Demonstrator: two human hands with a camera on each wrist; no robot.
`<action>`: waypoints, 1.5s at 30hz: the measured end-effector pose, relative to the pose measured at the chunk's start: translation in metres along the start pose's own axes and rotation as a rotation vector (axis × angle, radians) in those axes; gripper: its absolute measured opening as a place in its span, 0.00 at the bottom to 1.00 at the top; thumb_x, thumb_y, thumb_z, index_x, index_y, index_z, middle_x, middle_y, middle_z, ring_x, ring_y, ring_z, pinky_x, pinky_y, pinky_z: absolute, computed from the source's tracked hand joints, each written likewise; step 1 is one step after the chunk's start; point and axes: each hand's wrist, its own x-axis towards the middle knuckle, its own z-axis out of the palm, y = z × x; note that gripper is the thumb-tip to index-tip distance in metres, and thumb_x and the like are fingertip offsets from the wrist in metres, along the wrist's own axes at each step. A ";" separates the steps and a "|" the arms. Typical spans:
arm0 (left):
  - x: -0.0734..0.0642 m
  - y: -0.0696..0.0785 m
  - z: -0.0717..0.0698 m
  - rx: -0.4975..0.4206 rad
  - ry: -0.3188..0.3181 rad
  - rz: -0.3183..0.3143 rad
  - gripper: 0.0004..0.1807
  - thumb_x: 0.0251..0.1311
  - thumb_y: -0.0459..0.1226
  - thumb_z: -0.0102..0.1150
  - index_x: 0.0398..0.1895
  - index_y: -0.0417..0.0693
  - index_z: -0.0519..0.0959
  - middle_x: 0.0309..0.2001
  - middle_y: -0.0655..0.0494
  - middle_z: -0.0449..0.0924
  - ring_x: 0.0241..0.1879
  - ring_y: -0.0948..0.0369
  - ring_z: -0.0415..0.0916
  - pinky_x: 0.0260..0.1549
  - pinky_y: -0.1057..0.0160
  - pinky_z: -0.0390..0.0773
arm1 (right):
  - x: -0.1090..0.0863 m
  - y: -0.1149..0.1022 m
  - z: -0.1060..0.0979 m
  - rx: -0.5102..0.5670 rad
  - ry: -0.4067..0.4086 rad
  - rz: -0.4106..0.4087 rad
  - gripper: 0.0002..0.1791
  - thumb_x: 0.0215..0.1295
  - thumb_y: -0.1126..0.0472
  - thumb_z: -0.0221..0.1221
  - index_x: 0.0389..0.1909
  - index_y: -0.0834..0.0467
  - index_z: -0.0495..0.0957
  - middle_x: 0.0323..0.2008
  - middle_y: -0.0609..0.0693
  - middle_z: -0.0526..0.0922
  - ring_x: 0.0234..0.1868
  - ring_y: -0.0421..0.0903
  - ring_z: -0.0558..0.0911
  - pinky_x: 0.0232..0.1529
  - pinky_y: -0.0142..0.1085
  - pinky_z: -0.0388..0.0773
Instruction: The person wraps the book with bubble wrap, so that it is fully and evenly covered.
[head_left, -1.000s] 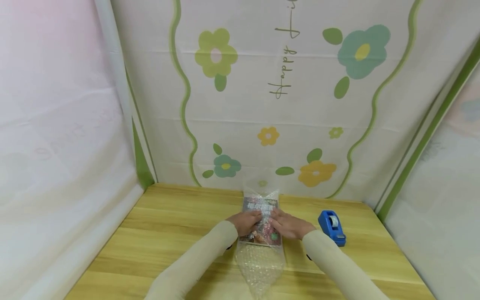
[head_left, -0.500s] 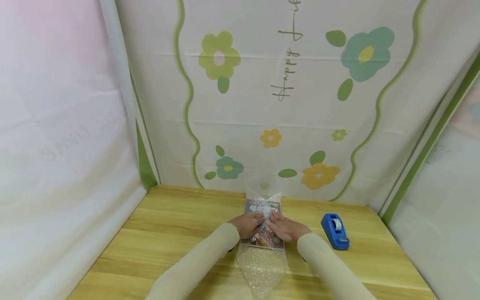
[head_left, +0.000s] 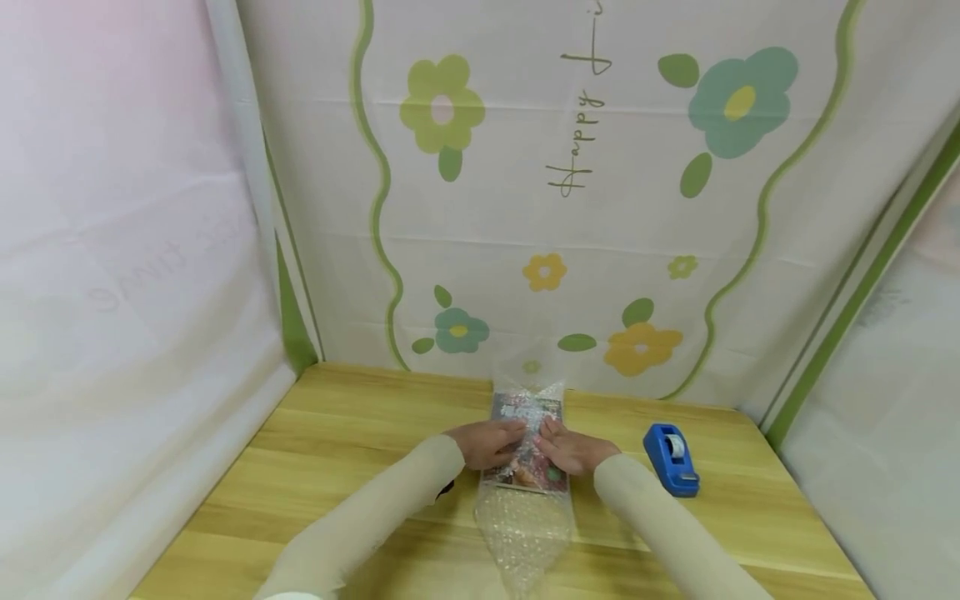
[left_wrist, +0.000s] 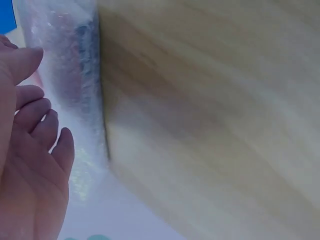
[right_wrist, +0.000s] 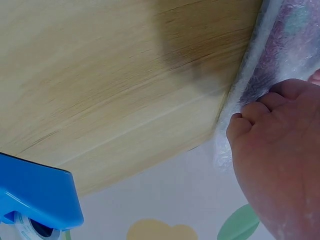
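A book-like item with a printed cover (head_left: pixel 551 409) lies on the table inside clear bubble wrap (head_left: pixel 525 525). The wrap's loose ends stretch past it toward the person and up against the back curtain. My left hand (head_left: pixel 487 442) rests on the left side of the cover, its fingers pointing inward. From the other side my right hand (head_left: pixel 576 451) lies over the cover, fingers fairly straight on the wrap. In the left wrist view, the left hand's fingers (left_wrist: pixel 42 117) are slightly bent beside the wrapped edge. Part of the cover is hidden under both hands.
A blue tape dispenser (head_left: pixel 671 460) with a roll of tape stands to the right of the right hand. The wooden table (head_left: pixel 360 425) is bordered by a flower-printed curtain (head_left: pixel 495 217) behind and pale cloth on both sides.
The left hand and forearm have shifted slightly left, with the hand still on the wrapped item. The right hand stays nearly in place. The head view has tilted a little.
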 end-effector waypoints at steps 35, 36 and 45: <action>-0.107 0.075 0.021 0.295 0.042 0.494 0.38 0.81 0.46 0.52 0.86 0.45 0.53 0.86 0.52 0.53 0.84 0.61 0.55 0.81 0.67 0.59 | -0.007 -0.002 -0.007 0.057 -0.023 0.039 0.42 0.86 0.36 0.30 0.85 0.62 0.47 0.87 0.60 0.42 0.88 0.61 0.43 0.86 0.56 0.47; -0.106 0.076 0.023 0.289 0.048 0.498 0.37 0.82 0.45 0.51 0.86 0.45 0.54 0.86 0.52 0.53 0.84 0.60 0.55 0.80 0.67 0.59 | -0.007 -0.002 -0.006 0.059 -0.022 0.039 0.42 0.86 0.36 0.30 0.85 0.62 0.47 0.87 0.60 0.42 0.88 0.61 0.43 0.86 0.56 0.47; -0.105 0.083 0.038 0.223 0.111 0.527 0.28 0.87 0.39 0.33 0.85 0.46 0.55 0.84 0.53 0.58 0.81 0.61 0.61 0.78 0.69 0.63 | -0.005 -0.002 -0.001 0.077 -0.028 0.039 0.42 0.86 0.35 0.30 0.86 0.61 0.46 0.87 0.59 0.41 0.88 0.60 0.42 0.86 0.58 0.45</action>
